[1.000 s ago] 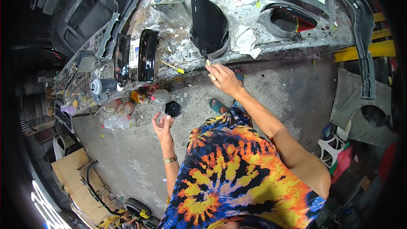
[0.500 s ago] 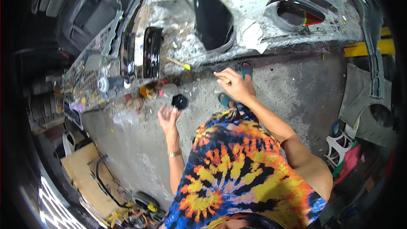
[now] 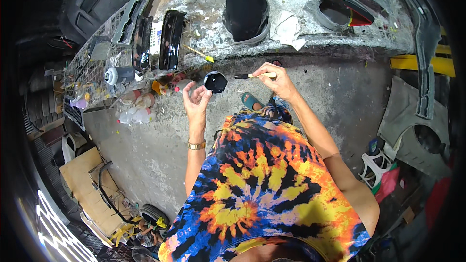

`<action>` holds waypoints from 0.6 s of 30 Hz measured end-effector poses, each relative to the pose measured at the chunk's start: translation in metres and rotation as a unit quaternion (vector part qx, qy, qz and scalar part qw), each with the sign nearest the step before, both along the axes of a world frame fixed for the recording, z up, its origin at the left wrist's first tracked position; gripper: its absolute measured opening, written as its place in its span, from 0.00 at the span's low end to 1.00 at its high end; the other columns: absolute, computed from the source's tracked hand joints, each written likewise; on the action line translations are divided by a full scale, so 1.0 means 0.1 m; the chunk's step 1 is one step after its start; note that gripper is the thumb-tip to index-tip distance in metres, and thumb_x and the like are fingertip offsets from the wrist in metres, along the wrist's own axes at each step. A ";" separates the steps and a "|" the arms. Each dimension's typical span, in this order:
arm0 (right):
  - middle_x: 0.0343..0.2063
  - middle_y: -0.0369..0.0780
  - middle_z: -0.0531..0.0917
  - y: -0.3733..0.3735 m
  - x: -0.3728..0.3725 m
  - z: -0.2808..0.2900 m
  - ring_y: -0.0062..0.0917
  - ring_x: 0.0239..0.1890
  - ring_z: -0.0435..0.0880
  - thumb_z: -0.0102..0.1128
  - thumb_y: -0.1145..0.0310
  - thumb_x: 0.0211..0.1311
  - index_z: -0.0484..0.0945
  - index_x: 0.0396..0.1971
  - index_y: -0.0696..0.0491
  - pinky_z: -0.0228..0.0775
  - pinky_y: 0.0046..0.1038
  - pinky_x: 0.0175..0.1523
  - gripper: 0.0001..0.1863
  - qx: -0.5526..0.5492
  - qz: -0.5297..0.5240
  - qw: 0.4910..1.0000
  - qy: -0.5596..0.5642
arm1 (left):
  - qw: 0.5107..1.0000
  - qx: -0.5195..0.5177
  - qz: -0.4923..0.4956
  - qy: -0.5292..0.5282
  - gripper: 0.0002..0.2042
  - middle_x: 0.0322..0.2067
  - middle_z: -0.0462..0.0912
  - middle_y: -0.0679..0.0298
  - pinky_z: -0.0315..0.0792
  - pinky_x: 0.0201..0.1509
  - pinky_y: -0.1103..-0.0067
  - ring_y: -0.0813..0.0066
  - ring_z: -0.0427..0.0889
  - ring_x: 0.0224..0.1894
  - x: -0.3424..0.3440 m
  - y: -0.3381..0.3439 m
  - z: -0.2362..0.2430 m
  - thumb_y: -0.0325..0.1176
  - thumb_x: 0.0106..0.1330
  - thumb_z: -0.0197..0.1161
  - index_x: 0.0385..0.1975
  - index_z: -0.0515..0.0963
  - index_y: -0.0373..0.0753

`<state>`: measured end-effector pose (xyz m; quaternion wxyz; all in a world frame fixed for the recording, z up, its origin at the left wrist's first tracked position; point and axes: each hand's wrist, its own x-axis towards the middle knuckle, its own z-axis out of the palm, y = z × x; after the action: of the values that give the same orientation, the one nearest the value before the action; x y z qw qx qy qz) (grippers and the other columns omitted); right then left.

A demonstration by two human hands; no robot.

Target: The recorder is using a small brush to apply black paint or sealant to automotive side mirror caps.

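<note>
My left hand point(image 3: 196, 99) holds a small hexagonal cup of black liquid point(image 3: 215, 82) at its near edge, fingers curled. To its right my right hand point(image 3: 276, 81) grips a light-handled paintbrush point(image 3: 263, 75), its dark bristles level and pointing left toward the cup, not touching it. Beyond them on the cluttered, paint-crusted bench point(image 3: 204, 12) lie a large glossy black curved part point(image 3: 242, 9), two long black pieces point(image 3: 170, 39) point(image 3: 141, 41), a stick with a yellow tip point(image 3: 199, 53), white cloth point(image 3: 286, 29) and a black-and-red part point(image 3: 357, 17).
Plastic bottles point(image 3: 138, 114) lie below the bench's left end. A wire rack point(image 3: 85, 75), a tan board point(image 3: 82, 174) and a tyre point(image 3: 155, 213) are on the left. Grey panels point(image 3: 407, 126) and yellow bars point(image 3: 412, 65) stand right. My sandalled foot point(image 3: 252, 102) is below my hands.
My right hand has drawn the brush away from the large black part and turned it level toward the cup. My left hand has raised the cup up the view and slightly rightward.
</note>
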<state>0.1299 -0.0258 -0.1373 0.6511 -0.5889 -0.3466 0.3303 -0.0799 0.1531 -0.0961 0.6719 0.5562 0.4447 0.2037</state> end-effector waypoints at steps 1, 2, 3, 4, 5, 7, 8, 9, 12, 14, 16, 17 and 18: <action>0.30 0.35 0.79 -0.02 0.00 -0.08 0.16 0.30 0.75 0.54 0.72 0.61 0.80 0.36 0.59 0.67 0.19 0.36 0.09 0.001 -0.005 1.000 -0.003 | 1.000 0.013 -0.010 -0.012 0.30 0.43 0.75 0.58 0.73 0.50 0.78 0.74 0.76 0.45 0.00 0.00 0.00 0.25 0.57 0.67 0.57 0.58 0.36; 0.28 0.34 0.79 -0.05 0.01 -0.15 0.14 0.27 0.74 0.54 0.70 0.63 0.80 0.37 0.59 0.65 0.17 0.33 0.10 -0.034 -0.040 0.991 0.119 | 1.000 0.009 -0.002 -0.012 0.30 0.43 0.75 0.58 0.72 0.51 0.78 0.74 0.76 0.45 0.00 0.00 0.01 0.25 0.57 0.67 0.57 0.58 0.37; 0.26 0.33 0.79 -0.06 0.03 -0.23 0.13 0.25 0.73 0.54 0.68 0.65 0.80 0.38 0.59 0.64 0.16 0.30 0.11 -0.074 -0.078 0.964 0.244 | 1.000 -0.006 0.010 -0.006 0.30 0.43 0.75 0.57 0.72 0.51 0.77 0.74 0.76 0.45 0.00 0.00 0.01 0.25 0.58 0.67 0.57 0.58 0.37; 0.24 0.32 0.79 -0.06 0.04 -0.30 0.11 0.22 0.72 0.53 0.65 0.67 0.79 0.40 0.58 0.61 0.13 0.26 0.12 -0.061 -0.126 0.951 0.274 | 1.000 -0.005 0.016 -0.014 0.29 0.42 0.76 0.57 0.73 0.50 0.77 0.73 0.77 0.44 0.01 -0.01 0.02 0.24 0.58 0.66 0.57 0.58 0.38; 0.24 0.32 0.79 -0.05 0.04 -0.38 0.11 0.22 0.72 0.53 0.65 0.67 0.79 0.40 0.58 0.61 0.13 0.26 0.12 -0.048 -0.136 0.953 0.267 | 1.000 0.005 -0.005 -0.023 0.29 0.42 0.76 0.57 0.73 0.50 0.77 0.73 0.77 0.44 0.02 -0.02 0.03 0.24 0.58 0.66 0.57 0.58 0.38; 0.25 0.32 0.80 -0.02 0.04 -0.50 0.11 0.22 0.72 0.54 0.64 0.66 0.78 0.42 0.57 0.63 0.13 0.27 0.13 -0.038 -0.197 0.905 0.376 | 1.000 0.006 -0.005 0.006 0.25 0.40 0.74 0.60 0.75 0.50 0.73 0.74 0.76 0.45 0.02 -0.03 0.04 0.26 0.61 0.63 0.56 0.60 0.39; 0.28 0.33 0.81 0.00 0.04 -0.55 0.11 0.24 0.73 0.55 0.63 0.66 0.77 0.45 0.56 0.65 0.14 0.29 0.15 -0.020 -0.190 0.894 0.406 | 1.000 -0.007 0.005 0.001 0.27 0.41 0.75 0.59 0.76 0.48 0.76 0.74 0.77 0.43 0.01 -0.03 0.05 0.23 0.60 0.64 0.56 0.59 0.38; 0.28 0.33 0.81 0.03 0.03 -0.60 0.11 0.24 0.73 0.55 0.63 0.66 0.77 0.45 0.56 0.65 0.14 0.29 0.15 0.013 -0.182 0.899 0.398 | 1.000 0.008 -0.009 -0.008 0.27 0.41 0.75 0.59 0.76 0.48 0.76 0.74 0.77 0.43 -0.01 -0.03 0.05 0.23 0.60 0.64 0.56 0.59 0.38; 0.34 0.33 0.80 0.15 0.00 -0.69 0.11 0.32 0.74 0.57 0.64 0.64 0.74 0.50 0.56 0.67 0.16 0.35 0.17 0.057 -0.152 0.872 0.462 | 1.000 -0.002 -0.004 0.031 0.26 0.41 0.75 0.59 0.76 0.49 0.76 0.74 0.77 0.43 -0.05 -0.04 0.06 0.23 0.60 0.64 0.56 0.58 0.37; 0.34 0.33 0.80 0.25 -0.01 -0.75 0.11 0.31 0.74 0.57 0.64 0.64 0.75 0.50 0.56 0.67 0.16 0.35 0.17 0.088 -0.134 0.872 0.463 | 0.999 0.010 -0.015 0.028 0.26 0.41 0.75 0.59 0.76 0.49 0.75 0.74 0.77 0.43 -0.07 -0.04 0.05 0.23 0.60 0.64 0.56 0.58 0.37; 0.35 0.33 0.80 0.34 -0.01 -0.83 0.11 0.31 0.74 0.58 0.65 0.64 0.75 0.50 0.56 0.67 0.16 0.35 0.17 0.100 -0.116 0.869 0.470 | 0.999 0.007 -0.015 0.032 0.26 0.41 0.75 0.59 0.76 0.50 0.75 0.74 0.77 0.43 -0.08 -0.04 0.04 0.24 0.60 0.64 0.56 0.58 0.37; 0.35 0.33 0.80 0.36 0.00 -0.88 0.11 0.31 0.74 0.58 0.65 0.64 0.75 0.50 0.56 0.67 0.16 0.35 0.17 0.093 -0.123 0.868 0.472 | 0.999 0.008 -0.016 0.031 0.26 0.41 0.75 0.59 0.76 0.50 0.75 0.73 0.77 0.43 -0.08 -0.04 0.04 0.24 0.60 0.64 0.56 0.59 0.37; 0.35 0.33 0.80 0.39 0.01 -0.93 0.11 0.31 0.74 0.58 0.65 0.63 0.75 0.50 0.56 0.67 0.16 0.35 0.17 0.092 -0.135 0.867 0.471 | 0.999 -0.004 -0.005 0.043 0.26 0.41 0.75 0.58 0.75 0.50 0.75 0.73 0.77 0.43 -0.09 -0.04 0.04 0.24 0.60 0.64 0.56 0.59 0.36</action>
<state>0.1305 0.0133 -0.2302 0.8266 -0.3416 0.0560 0.4438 -0.0885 0.1494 -0.0925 0.6552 0.5641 0.4711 0.1746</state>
